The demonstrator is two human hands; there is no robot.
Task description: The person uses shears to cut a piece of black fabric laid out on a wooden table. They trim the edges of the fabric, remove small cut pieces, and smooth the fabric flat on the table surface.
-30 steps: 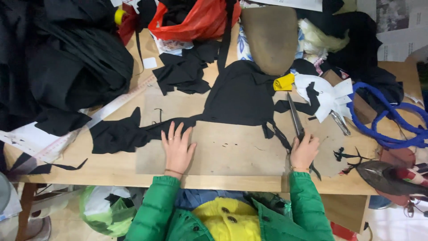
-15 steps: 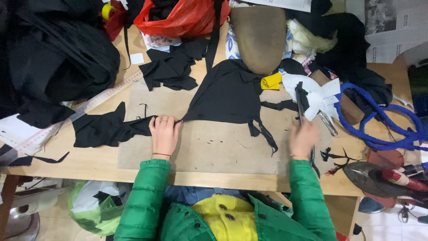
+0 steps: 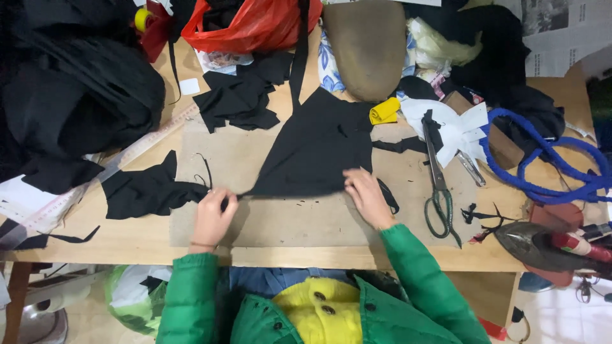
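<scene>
A black fabric piece, roughly triangular, lies spread on the wooden table. My left hand pinches its lower left corner. My right hand rests on its lower right edge, fingers pressing the cloth down. Green-handled scissors lie on the table to the right of my right hand, apart from it. Both arms wear green sleeves.
More black fabric scraps lie at left and behind. A long ruler, a red bag, a brown rounded form, a yellow roll, white paper cut-outs, blue cord and an iron surround the work area.
My right hand let go of the scissors, which now lie on the table, and moved left onto the black fabric. My left hand closed on the fabric's corner.
</scene>
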